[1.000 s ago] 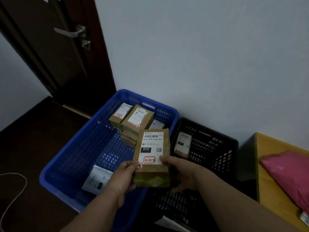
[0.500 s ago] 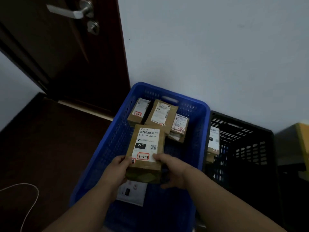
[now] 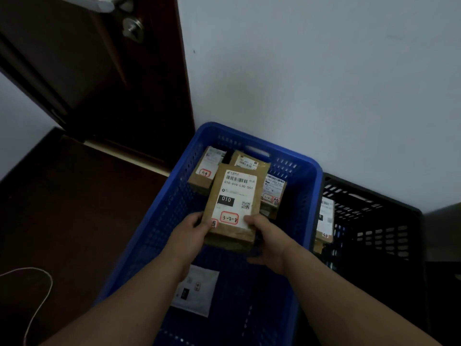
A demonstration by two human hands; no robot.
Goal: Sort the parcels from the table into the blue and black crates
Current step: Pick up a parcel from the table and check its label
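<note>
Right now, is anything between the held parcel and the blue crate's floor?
Nothing visible. Both hands, left hand and right hand, hold the parcel over open floor in the blue crate.

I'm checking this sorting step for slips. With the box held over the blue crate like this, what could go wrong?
1. Both hands, left and right, grip only the near end of the box, so its far end may tip down.
2. Set on the stacked boxes at the far end of the blue crate, it might slide off.
3. The black crate sits alongside, so the box could go into the wrong one.
</note>
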